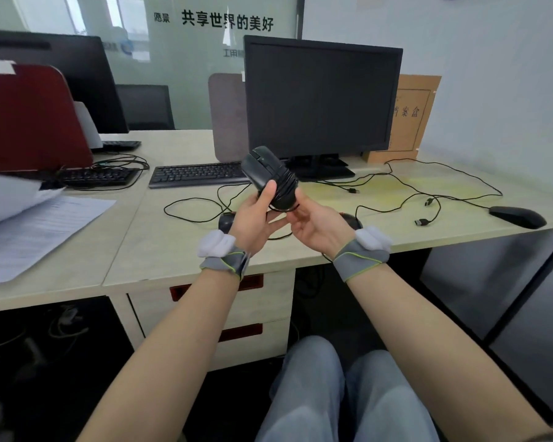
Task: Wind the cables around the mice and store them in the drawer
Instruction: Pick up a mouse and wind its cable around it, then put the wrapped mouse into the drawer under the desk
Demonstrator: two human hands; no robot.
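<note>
My left hand [256, 215] grips a black mouse [265, 173] held up above the desk, thumb on its top. Several turns of its black cable are wound round the mouse's rear half. My right hand [313, 223] pinches the cable [284, 208] just under the mouse. Another black mouse [517, 216] lies on the desk at the right, its cable trailing left. Two more mice [225, 222] lie on the desk behind my hands, mostly hidden. The drawers [262, 301] with red handles sit shut under the desk edge.
A black monitor [320, 97] and keyboard [198, 174] stand behind the mouse. Loose cables with USB plugs [423, 221] sprawl over the desk [160, 250] to the right. Papers [39, 228] and a red divider [29, 119] lie at the left. A brown file box [409, 116] leans at the back right.
</note>
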